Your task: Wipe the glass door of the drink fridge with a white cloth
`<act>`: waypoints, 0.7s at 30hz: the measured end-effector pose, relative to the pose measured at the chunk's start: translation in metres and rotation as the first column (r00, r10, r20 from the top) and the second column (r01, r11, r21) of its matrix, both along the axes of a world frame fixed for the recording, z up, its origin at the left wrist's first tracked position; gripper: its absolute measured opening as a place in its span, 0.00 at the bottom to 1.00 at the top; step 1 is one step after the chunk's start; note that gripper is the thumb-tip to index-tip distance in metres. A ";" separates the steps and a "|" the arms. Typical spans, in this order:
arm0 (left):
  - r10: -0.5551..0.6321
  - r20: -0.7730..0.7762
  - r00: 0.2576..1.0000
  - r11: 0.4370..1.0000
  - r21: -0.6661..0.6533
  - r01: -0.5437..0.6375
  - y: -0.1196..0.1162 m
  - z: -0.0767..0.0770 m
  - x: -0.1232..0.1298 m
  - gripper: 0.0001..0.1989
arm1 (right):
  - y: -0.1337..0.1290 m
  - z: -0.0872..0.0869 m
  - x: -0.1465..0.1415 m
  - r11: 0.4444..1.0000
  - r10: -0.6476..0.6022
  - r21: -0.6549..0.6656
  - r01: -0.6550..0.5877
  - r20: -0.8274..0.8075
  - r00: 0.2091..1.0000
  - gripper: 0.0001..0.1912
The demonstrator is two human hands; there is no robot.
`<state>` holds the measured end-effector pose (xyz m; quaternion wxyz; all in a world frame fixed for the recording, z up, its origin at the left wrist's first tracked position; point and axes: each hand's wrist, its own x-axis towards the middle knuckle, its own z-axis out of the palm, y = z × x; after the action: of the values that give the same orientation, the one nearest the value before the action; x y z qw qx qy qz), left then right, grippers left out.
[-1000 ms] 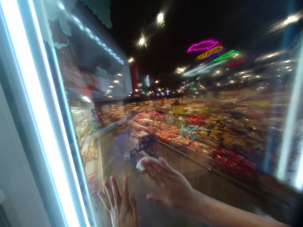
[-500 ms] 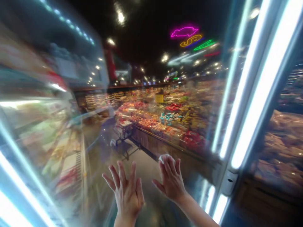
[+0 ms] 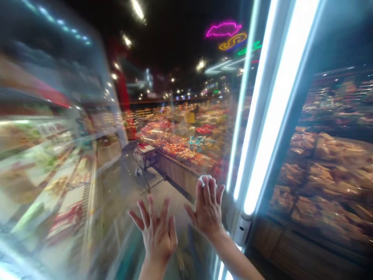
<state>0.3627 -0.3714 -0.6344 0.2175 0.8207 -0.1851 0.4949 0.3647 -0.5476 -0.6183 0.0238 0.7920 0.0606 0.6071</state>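
In the head view, my left hand is raised with its fingers spread, palm turned away from me and nothing held in it. It appears to rest flat against a glass pane that carries reflections. To its right, my right hand has its fingers extended over a small crumpled white cloth or tissue, pressing it toward the glass. Only the cloth's upper edge shows above the fingertips; the rest is hidden beneath them.
Bright light tubes run slanted on the right, above a grey end fitting. Packaged goods lie beyond them. Blurred chilled shelves stand on the left. A shopping cart is near a wood-sided produce display.
The light tubes and the background have shifted left in view. My right hand, still with the white cloth, is slightly higher; my left hand stays nearly in place, fingers spread.
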 end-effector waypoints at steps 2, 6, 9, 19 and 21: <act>0.017 0.015 1.000 1.000 -0.019 -0.017 -0.010 0.000 0.001 0.44 | -0.012 0.003 -0.001 1.000 0.007 0.023 -0.007 -0.009 1.000 0.44; 0.039 0.046 0.998 0.998 -0.048 -0.037 -0.020 -0.001 0.002 0.44 | -0.026 -0.012 -0.004 0.999 0.034 -0.031 -0.034 0.004 0.999 0.43; 0.055 0.050 0.997 0.997 -0.056 -0.053 -0.022 -0.003 0.003 0.43 | -0.036 -0.008 -0.003 0.999 0.032 -0.006 -0.032 0.013 0.999 0.42; 0.106 0.115 0.988 0.994 -0.012 -0.105 -0.003 0.008 0.000 0.45 | -0.043 -0.007 -0.004 0.997 0.012 0.071 -0.015 0.043 0.999 0.43; 0.113 0.105 0.988 0.994 -0.007 -0.113 0.006 0.008 0.000 0.46 | -0.036 -0.001 -0.002 0.994 0.013 0.112 -0.019 0.050 0.999 0.43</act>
<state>0.3630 -0.3651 -0.6262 0.1795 0.8025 -0.1492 0.5491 0.3627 -0.5831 -0.6195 -0.0240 0.7763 0.0321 0.6291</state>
